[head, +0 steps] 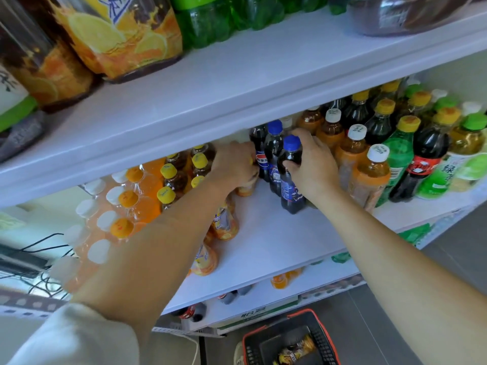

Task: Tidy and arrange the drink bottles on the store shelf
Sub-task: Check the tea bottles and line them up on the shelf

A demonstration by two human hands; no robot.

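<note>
Two grips over white shelf: right hand round cola bottle, left hand round orange bottle

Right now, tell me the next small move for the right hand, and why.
Probably slide the front cola bottle forward: the right hand grips it below the cap, bare shelf lies ahead of it, and the white-capped bottles to its right stand nearer the edge. The left hand holds an orange-labelled bottle alongside.
</note>
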